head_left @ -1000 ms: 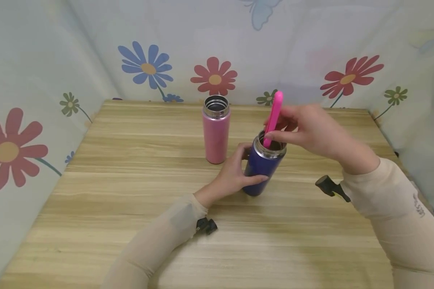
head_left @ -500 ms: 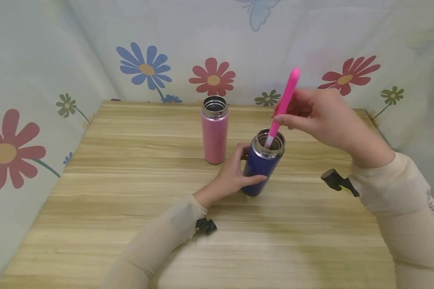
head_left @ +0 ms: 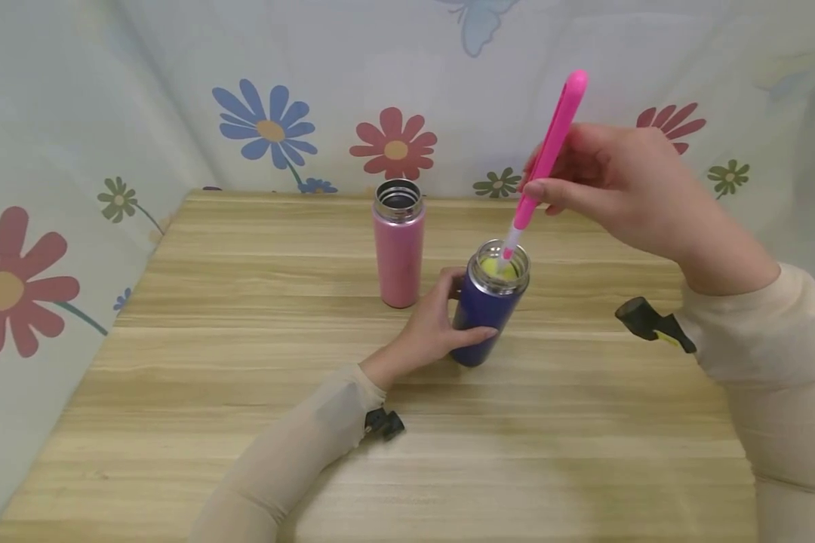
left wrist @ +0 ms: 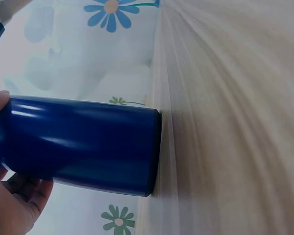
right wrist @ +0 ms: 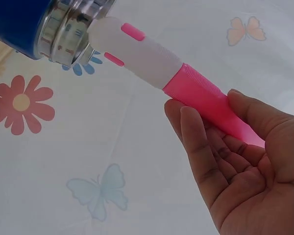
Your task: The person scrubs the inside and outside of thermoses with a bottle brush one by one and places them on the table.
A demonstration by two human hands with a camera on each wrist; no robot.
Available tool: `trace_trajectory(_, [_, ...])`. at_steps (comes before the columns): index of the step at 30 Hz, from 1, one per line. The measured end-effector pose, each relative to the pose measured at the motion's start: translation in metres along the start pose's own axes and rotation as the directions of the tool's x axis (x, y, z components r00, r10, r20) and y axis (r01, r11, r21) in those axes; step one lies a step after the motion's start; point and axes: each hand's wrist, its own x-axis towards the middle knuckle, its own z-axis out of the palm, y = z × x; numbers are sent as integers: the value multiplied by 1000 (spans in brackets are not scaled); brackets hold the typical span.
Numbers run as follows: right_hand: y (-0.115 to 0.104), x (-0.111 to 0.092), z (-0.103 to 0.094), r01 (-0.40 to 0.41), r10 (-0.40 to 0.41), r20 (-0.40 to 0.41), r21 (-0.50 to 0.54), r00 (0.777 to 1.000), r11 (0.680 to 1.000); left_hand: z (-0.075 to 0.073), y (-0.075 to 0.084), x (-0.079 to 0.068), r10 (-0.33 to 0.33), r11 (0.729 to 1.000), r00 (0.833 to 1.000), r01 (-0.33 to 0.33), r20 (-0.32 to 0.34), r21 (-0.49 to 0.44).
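Observation:
My left hand (head_left: 429, 320) grips the dark blue bottle (head_left: 485, 313) around its body. The bottle has a steel threaded neck and no lid; in the left wrist view its base (left wrist: 156, 154) meets the table. My right hand (head_left: 628, 185) pinches the pink handle of a bottle brush (head_left: 553, 147) between thumb and fingers. Below the pink part is a white section (right wrist: 137, 49), seen in the right wrist view. The brush slants down into the bottle's mouth, where its yellow sponge head (head_left: 494, 267) shows just inside the rim.
A pink bottle (head_left: 399, 253), also lidless with a steel neck, stands upright to the left of the blue one. Both are on a wood-grain table (head_left: 244, 324). A flower-patterned curtain (head_left: 333, 68) hangs behind the table and along its sides.
My right hand has risen and shifted right with the brush, pulling it upward until the white section and yellow sponge came into sight. My left hand and the blue bottle stay almost in place.

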Motion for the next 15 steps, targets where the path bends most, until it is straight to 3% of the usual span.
trace_trajectory(15, [5, 6, -12, 40, -41, -73, -19, 997, 999, -2, -3, 1, 13, 1000, 1000, -13, 2, 25])
